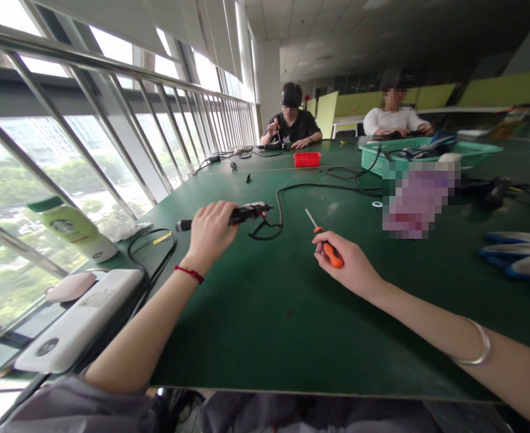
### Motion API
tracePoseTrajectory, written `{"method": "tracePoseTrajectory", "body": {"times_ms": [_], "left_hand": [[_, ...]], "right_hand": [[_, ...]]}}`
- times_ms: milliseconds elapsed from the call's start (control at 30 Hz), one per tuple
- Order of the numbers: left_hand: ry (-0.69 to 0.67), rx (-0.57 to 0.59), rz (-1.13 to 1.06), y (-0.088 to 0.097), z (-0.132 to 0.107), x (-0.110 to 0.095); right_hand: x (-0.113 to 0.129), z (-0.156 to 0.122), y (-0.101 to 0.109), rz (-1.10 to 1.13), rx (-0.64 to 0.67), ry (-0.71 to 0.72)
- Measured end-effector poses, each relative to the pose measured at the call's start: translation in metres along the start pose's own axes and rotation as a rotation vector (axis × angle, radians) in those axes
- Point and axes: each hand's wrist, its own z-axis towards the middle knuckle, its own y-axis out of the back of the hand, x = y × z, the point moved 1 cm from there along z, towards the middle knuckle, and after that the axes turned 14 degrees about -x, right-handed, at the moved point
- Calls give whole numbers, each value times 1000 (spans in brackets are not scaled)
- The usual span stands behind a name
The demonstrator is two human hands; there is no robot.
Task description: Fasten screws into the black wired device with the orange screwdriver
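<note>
My left hand (213,227) is wrapped round a long black handheld device (251,211). It has a bit of red near its right end, and I cannot make out its exact kind. A black cord (280,207) loops on the table beside that end. In my right hand (352,264) is a screwdriver (332,252) with an orange and black handle, its thin metal shaft pointing up and left, away from me. The screwdriver's tip is apart from the device. Both hands are above the green tabletop (265,325).
At left are a green-capped bottle (75,231), a white power bank (82,322) and a metal railing (156,90). A red tray (307,159), a teal basket (373,159) and blue-white gloves (521,255) lie farther off. Two people sit across the table.
</note>
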Motion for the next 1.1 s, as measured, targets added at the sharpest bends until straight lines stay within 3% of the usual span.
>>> {"method": "tracePoseTrajectory", "body": {"times_ms": [100, 167, 267, 367, 467, 600, 700, 800, 900, 1100], "left_hand": [[-237, 19, -197, -9, -5, -37], [-317, 59, -290, -15, -9, -57], [-332, 115, -377, -27, -14, -72], [-256, 156, -355, -40, -17, -72], [-138, 180, -234, -50, -17, -56], [35, 215, -38, -53, -14, -9], [210, 319, 62, -51, -16, 35], [204, 452, -2, -48, -20, 64], [133, 505, -27, -48, -22, 72], [38, 517, 42, -52, -17, 64]], "right_hand": [[-6, 3, 3, 10, -178, -41], [-8, 4, 4, 2, -224, -42], [-8, 5, 2, -14, -170, -54], [-8, 5, -1, -48, -29, -87], [-8, 5, -2, -86, 70, -96], [-6, 4, 0, -125, 114, -77], [-5, 4, 1, -124, 135, -52], [-4, 5, 1, -124, 162, -56], [-4, 5, 2, -146, 176, -71], [-4, 5, 3, -144, 173, -44]]}}
